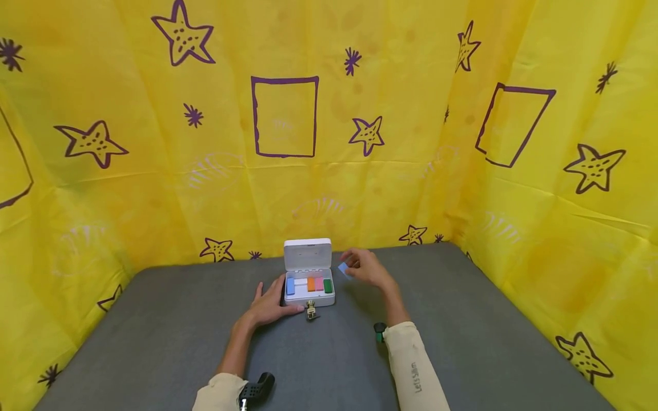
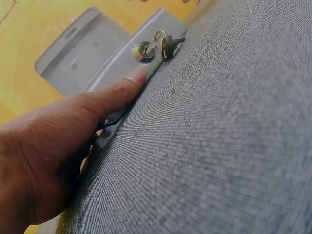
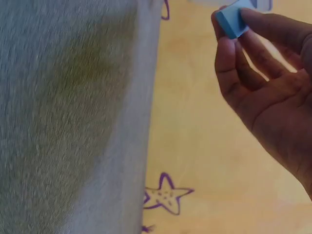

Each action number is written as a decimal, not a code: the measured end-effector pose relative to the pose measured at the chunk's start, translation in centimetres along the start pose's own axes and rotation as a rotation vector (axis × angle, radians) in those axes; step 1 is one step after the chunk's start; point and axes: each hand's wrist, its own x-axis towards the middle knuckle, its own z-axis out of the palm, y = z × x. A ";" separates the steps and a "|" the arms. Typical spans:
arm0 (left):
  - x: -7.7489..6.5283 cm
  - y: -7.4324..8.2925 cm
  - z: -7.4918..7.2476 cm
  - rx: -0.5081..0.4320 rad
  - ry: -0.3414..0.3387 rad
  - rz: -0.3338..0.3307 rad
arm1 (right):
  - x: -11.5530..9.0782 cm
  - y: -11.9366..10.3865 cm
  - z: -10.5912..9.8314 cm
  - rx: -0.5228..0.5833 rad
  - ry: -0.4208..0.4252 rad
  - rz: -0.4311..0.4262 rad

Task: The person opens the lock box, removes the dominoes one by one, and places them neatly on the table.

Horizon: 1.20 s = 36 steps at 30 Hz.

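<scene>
A small white metal lock box (image 1: 309,300) stands on the grey table with its lid (image 1: 308,254) raised. A key (image 2: 170,48) on a ring sits in its front lock (image 2: 144,50). My left hand (image 1: 269,305) holds the box at its left front corner, thumb along the front and fingers at the left side. To the right of the box, above the table, my right hand (image 1: 367,267) pinches a light blue block (image 3: 234,18) between thumb and fingers. Inside the box lie several small blocks: a blue block (image 1: 290,286), white, an orange block (image 1: 311,283), a pink block (image 1: 319,283) and a green block (image 1: 328,285).
The grey cloth-covered table (image 1: 169,331) reaches back to a yellow curtain (image 1: 277,194) printed with purple stars and frames, which hangs behind and on both sides. A black strap (image 1: 257,390) is on the left forearm, and a dark band (image 1: 380,331) on the right.
</scene>
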 end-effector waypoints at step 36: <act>0.0 0.0 -0.2 0.008 -0.009 0.005 | -1.7 3.6 -0.1 -0.093 0.037 0.414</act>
